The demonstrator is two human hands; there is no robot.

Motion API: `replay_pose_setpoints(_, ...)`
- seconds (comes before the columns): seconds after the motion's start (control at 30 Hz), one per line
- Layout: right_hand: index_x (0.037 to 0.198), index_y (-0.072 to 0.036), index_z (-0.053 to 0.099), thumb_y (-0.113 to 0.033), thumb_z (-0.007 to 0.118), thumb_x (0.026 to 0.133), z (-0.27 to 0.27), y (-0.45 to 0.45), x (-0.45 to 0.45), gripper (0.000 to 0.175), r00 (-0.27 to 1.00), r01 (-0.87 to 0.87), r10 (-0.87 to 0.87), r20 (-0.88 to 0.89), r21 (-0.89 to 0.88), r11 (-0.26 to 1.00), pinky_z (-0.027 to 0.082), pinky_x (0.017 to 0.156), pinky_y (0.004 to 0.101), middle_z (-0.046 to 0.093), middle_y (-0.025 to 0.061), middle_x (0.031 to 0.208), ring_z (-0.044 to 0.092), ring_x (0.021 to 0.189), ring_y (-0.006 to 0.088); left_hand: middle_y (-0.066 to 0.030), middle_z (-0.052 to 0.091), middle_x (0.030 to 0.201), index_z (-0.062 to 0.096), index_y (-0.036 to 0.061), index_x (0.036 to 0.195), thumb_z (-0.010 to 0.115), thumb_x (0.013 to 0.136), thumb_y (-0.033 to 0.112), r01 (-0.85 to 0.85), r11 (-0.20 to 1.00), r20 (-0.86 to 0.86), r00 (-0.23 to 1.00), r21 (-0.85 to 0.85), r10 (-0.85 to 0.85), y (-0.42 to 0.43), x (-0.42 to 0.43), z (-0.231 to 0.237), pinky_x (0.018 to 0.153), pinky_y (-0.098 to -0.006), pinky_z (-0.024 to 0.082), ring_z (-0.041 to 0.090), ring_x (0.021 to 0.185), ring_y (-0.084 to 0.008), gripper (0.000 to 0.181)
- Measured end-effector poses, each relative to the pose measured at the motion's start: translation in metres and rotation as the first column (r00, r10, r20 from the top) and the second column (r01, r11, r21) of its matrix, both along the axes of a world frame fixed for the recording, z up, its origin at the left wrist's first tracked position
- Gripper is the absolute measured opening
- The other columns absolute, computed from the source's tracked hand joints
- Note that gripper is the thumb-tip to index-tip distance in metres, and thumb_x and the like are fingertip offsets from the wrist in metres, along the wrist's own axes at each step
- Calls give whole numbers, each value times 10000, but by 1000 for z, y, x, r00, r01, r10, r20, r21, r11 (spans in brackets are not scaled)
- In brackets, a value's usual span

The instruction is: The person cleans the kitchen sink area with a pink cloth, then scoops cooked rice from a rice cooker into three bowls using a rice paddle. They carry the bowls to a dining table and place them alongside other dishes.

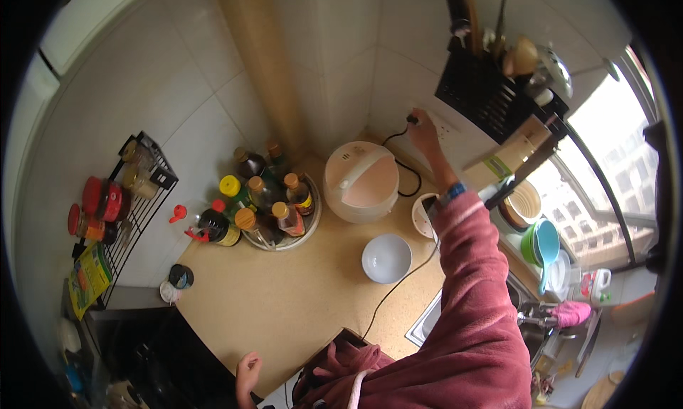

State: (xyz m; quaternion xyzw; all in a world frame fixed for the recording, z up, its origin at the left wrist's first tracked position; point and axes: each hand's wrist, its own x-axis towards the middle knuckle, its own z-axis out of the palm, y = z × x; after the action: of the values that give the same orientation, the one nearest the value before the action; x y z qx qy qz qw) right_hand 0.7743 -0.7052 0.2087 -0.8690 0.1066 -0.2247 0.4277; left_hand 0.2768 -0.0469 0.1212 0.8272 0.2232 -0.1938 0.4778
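Observation:
My right hand [423, 128] reaches to the tiled wall at the back corner, its fingers around a black power plug [412, 119]. A black cord [413, 174] runs from the plug down behind a pink and white rice cooker [362, 182], whose lid is closed. Whether the plug sits in a socket cannot be told, as the hand covers that spot. Low in the view, my left hand [248, 369] is loosely curled above the counter's front edge, with nothing seen in it. A white bowl [387, 259] stands on the wooden-coloured counter [277, 297] in front of the cooker.
Several sauce bottles crowd a round tray [315, 217] left of the cooker. A small white container [421, 217] is beside my right forearm. A thin cable [388, 293] crosses the counter. The black hob [155, 350] lies front left, the sink [427, 323] right, a black utensil rack [480, 94] above.

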Motion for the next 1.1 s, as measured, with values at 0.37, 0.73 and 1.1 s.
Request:
replay_pose_setpoints(0.37,956,-80,696,-466,680,810,11,145,-59,413,749,-632,604,-270,-566,530,350,988,505,637,192,1075,542,1086,384,-162,684,1042,589,-17,1189,602,909,182,17,1000,31,999,21,-18,-36,24,35,845,-336,514,663,963,-231,344)
replay_pose_setpoints(0.73,898,-28,697,-397,645,834,0,119,-47,378,770,-548,634,-67,-577,605,457,781,472,672,174,882,628,837,349,-153,673,1068,590,-6,1209,596,908,176,27,998,-45,999,55,-24,-56,24,43,868,-323,506,654,976,-215,352)
replay_pose_setpoints(1.1,1413,26,393,-603,380,969,1,-33,-20,770,947,-145,280,-158,567,811,359,1046,331,519,142,1322,513,1164,234,-129,677,1031,587,4,1225,626,890,144,49,997,-27,999,56,-47,-46,6,29,793,-308,517,645,911,-183,365)
